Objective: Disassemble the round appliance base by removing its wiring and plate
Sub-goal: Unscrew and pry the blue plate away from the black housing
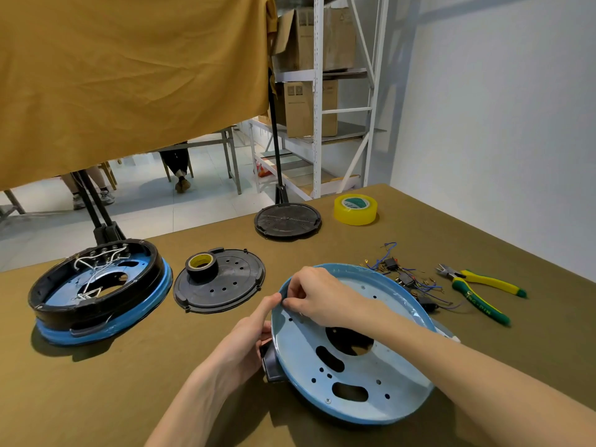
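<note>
A round metal plate [351, 379] under blue protective film lies tilted in front of me, with a black plastic part [271, 362] under its left edge. My left hand [254, 330] holds the plate's left rim, thumb up along it. My right hand [312, 295] pinches at the film on the rim's upper left. A second round base [96, 288], black ring on a blue-filmed plate with white wiring inside, sits at the left. Removed wires and small switches [406, 275] lie in a heap at the right.
A black perforated cover [225, 285] carries a roll of black tape [201, 266]. Another black disc [287, 221] and a yellow tape roll [354, 209] sit farther back. Yellow-green cutters [480, 290] lie at the right. A yellow cloth hangs beyond the table.
</note>
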Motion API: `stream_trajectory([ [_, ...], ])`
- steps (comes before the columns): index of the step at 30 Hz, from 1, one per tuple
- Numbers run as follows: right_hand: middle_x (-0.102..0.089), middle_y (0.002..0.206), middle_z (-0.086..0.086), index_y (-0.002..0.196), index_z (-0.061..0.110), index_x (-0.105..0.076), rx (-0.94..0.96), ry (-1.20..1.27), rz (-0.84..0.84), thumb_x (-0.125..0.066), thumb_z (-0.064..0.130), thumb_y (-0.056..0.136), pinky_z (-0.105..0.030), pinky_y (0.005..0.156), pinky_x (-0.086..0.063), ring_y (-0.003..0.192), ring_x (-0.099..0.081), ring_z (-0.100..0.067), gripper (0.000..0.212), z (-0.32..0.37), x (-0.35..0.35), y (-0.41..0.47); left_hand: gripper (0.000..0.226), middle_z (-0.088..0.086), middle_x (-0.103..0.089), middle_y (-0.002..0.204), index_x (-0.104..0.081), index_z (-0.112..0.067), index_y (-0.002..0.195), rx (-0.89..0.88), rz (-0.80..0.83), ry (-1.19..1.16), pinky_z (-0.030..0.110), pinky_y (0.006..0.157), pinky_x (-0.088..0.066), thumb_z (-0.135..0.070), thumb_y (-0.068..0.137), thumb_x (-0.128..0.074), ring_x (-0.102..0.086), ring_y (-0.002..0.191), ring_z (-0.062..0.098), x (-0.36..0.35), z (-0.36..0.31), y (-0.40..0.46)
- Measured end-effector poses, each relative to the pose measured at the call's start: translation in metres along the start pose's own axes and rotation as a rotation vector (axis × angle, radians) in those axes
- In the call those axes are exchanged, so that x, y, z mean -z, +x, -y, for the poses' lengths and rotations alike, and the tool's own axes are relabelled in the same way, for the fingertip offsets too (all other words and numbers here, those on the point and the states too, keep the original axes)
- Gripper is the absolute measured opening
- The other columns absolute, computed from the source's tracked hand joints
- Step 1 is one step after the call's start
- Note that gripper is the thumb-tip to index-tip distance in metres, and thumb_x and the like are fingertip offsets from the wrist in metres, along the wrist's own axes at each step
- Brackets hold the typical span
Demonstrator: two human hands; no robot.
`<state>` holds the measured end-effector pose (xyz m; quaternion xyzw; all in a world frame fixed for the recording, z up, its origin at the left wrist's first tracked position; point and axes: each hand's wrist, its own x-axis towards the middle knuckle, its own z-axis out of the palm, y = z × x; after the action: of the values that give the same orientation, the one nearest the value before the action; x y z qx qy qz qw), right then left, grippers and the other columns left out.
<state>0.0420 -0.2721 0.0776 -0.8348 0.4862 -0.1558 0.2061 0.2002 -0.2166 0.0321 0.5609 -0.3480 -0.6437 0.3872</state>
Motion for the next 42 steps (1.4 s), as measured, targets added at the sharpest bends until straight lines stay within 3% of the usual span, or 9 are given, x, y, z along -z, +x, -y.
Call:
stream_trajectory([
  [2,-0.071,0.081,-0.005,0.085,0.011,-0.076,0.02,-0.011,0.037,-0.064,0.021,0.096,-0.042,0.068,-0.058,0.076,-0.066,-0.021,0.02,0.001,0.003,0.001,0.079,0.015,-0.078,0.091,-0.075,-0.001,0.104,-0.001,-0.003,-0.004,0.026,0.058,-0.057,-0.069,0.064,-0.07,-0.076,0.073,0.022,0.0,0.0,0.0],
  [7,-0.069,0.089,-0.007,0.094,0.011,-0.072,0.058,-0.066,0.026,-0.056,0.016,0.099,-0.04,0.069,-0.054,0.081,-0.063,-0.024,0.017,0.004,0.001,0.0,0.081,0.016,-0.078,0.09,-0.074,0.0,0.103,0.012,-0.009,-0.012,0.026,0.057,-0.058,-0.07,0.062,-0.071,-0.076,0.073,0.024,0.001,0.0,0.0],
  [14,-0.069,0.08,-0.007,0.08,0.009,-0.076,0.016,-0.077,-0.063,-0.071,0.029,0.092,-0.04,0.066,-0.058,0.073,-0.065,-0.021,0.024,0.005,0.001,-0.002,0.078,0.013,-0.078,0.086,-0.074,-0.001,0.107,-0.013,-0.009,-0.012,0.025,0.056,-0.058,-0.068,0.068,-0.068,-0.077,0.073,0.022,0.001,0.001,0.001],
  [22,-0.066,0.098,-0.011,0.101,0.009,-0.066,0.044,-0.161,0.0,-0.054,0.02,0.103,-0.048,0.078,-0.056,0.088,-0.063,-0.029,0.016,0.01,0.001,0.001,0.075,0.012,-0.078,0.084,-0.075,-0.004,0.099,-0.03,-0.016,0.008,0.027,0.059,-0.057,-0.069,0.064,-0.067,-0.076,0.07,0.02,-0.002,0.001,0.001],
  [28,-0.069,0.093,-0.005,0.102,0.009,-0.068,0.075,0.05,-0.178,-0.058,0.015,0.101,-0.037,0.079,-0.055,0.086,-0.064,-0.019,0.012,0.004,0.02,-0.002,0.063,0.013,-0.079,0.09,-0.077,-0.006,0.104,-0.049,-0.033,0.028,0.026,0.06,-0.056,-0.065,0.087,-0.06,-0.076,0.072,0.019,-0.003,0.002,0.0],
  [33,-0.074,0.078,-0.006,0.095,0.006,-0.072,-0.007,0.383,-0.127,-0.064,0.006,0.095,-0.017,0.057,-0.05,0.065,-0.07,-0.009,0.008,-0.014,0.018,-0.011,0.059,0.014,-0.077,0.081,-0.077,-0.008,0.073,-0.034,-0.084,0.033,0.031,0.069,-0.053,-0.06,0.091,-0.057,-0.073,0.065,0.02,-0.007,0.002,-0.004],
  [36,-0.073,0.07,-0.004,0.087,0.007,-0.074,-0.087,0.541,-0.223,-0.064,-0.001,0.091,-0.021,0.051,-0.048,0.06,-0.067,-0.012,0.013,-0.033,0.035,-0.018,0.058,0.014,-0.077,0.083,-0.077,-0.005,0.084,-0.027,-0.114,0.033,0.033,0.071,-0.056,-0.06,0.091,-0.058,-0.072,0.072,0.025,-0.01,0.0,-0.006],
  [39,-0.073,0.066,0.0,0.082,0.011,-0.074,-0.189,0.601,-0.361,-0.065,0.0,0.091,-0.022,0.05,-0.048,0.057,-0.065,-0.01,0.017,-0.059,0.058,-0.023,0.057,0.011,-0.077,0.08,-0.076,-0.008,0.092,-0.052,-0.151,0.037,0.029,0.06,-0.055,-0.061,0.093,-0.056,-0.072,0.071,0.024,-0.013,0.0,-0.009],
  [42,-0.073,0.069,-0.005,0.082,0.015,-0.076,-0.344,0.549,-0.508,-0.065,0.007,0.094,-0.024,0.057,-0.05,0.056,-0.062,-0.01,0.018,-0.095,0.074,-0.026,0.052,0.011,-0.079,0.089,-0.075,-0.012,0.102,-0.082,-0.195,0.058,0.036,0.075,-0.058,-0.059,0.095,-0.053,-0.074,0.09,0.03,-0.016,0.001,-0.012],
])
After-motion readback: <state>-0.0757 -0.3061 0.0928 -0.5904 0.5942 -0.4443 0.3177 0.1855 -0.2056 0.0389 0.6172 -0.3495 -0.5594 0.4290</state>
